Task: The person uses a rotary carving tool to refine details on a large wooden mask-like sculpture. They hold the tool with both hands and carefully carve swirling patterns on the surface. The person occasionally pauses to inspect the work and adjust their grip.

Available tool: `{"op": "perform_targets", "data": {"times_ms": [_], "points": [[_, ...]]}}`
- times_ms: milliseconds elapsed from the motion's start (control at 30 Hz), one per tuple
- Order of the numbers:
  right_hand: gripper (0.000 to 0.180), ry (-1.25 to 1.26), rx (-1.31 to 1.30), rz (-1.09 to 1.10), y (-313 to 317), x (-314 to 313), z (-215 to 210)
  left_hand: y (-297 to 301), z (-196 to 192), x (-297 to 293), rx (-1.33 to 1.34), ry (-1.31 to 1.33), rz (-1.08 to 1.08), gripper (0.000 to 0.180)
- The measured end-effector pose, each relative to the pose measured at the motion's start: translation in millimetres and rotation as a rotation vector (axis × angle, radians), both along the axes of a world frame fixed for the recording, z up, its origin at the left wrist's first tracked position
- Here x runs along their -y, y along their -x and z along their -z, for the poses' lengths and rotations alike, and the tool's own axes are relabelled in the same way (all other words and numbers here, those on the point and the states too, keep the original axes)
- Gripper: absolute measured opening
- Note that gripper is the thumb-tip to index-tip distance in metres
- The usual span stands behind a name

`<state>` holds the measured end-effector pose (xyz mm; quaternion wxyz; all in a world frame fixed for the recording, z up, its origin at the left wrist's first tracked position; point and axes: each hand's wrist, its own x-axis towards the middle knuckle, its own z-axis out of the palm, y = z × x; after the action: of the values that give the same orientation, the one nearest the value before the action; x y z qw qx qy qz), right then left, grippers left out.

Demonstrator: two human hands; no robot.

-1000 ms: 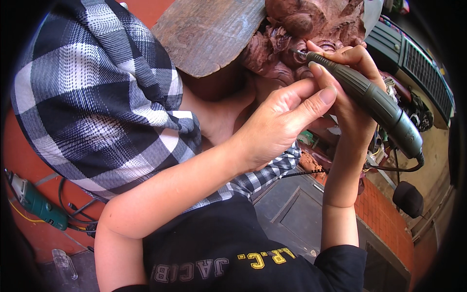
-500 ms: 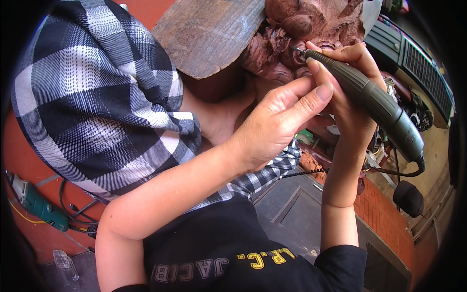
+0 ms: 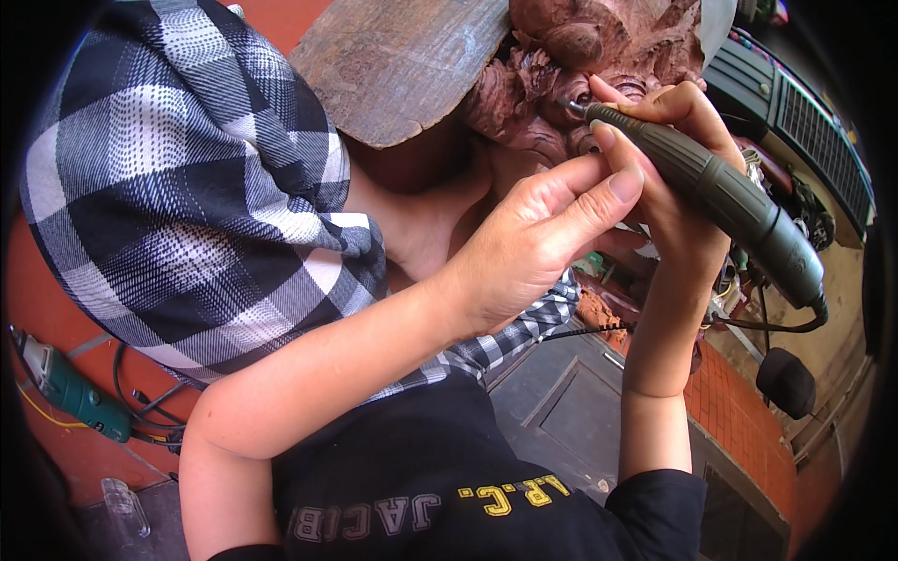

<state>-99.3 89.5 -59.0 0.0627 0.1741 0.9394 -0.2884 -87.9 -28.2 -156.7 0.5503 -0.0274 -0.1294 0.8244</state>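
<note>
Head, plank (image 3: 402,70) nr carving (image 3: 645,42), teal pwr tool (image 3: 89,404)

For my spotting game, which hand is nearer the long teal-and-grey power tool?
Left. The left hand is above and right of that power tool in the picture; the right hand is farther right, gripping a dark-green, ribbed, rod-shaped tool.

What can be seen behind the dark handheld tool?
The right hand shows on both sides of the tool. The part of the hand directly behind it is covered, so unseen.
</note>
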Motion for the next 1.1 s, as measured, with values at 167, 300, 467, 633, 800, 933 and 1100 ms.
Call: {"op": "perform_targets", "data": {"times_ms": [167, 300, 467, 633, 800, 933, 1100], "points": [[0.018, 0.058, 0.039, -0.088, 3, -4, -2, -2, -1, 1, 0.013, -0.021, 0.0, 0.046], [0.019, 0.036, 0.041, -0.127, 4, -11, -3, -3, -1, 1, 0.027, -0.041, 0.007, 0.046], [0.02, 0.043, 0.031, -0.143, 2, -15, -1, -3, -1, 1, 0.037, -0.048, 0.018, 0.047], [0.019, 0.015, 0.018, -0.156, -4, -15, -7, -5, -3, 1, 0.024, -0.054, 0.044, 0.047], [0.016, -0.027, -0.154, -0.142, -24, -9, -10, -11, -5, 2, -0.076, -0.052, 0.05, 0.047], [0.018, -0.092, -0.142, -0.233, -26, -16, -8, -14, -4, -2, -0.113, -0.004, 0.044, 0.048], [0.016, -0.077, -0.157, -0.19, -18, -13, -2, -6, -9, -4, 0.0, 0.045, -0.026, 0.036]]}}
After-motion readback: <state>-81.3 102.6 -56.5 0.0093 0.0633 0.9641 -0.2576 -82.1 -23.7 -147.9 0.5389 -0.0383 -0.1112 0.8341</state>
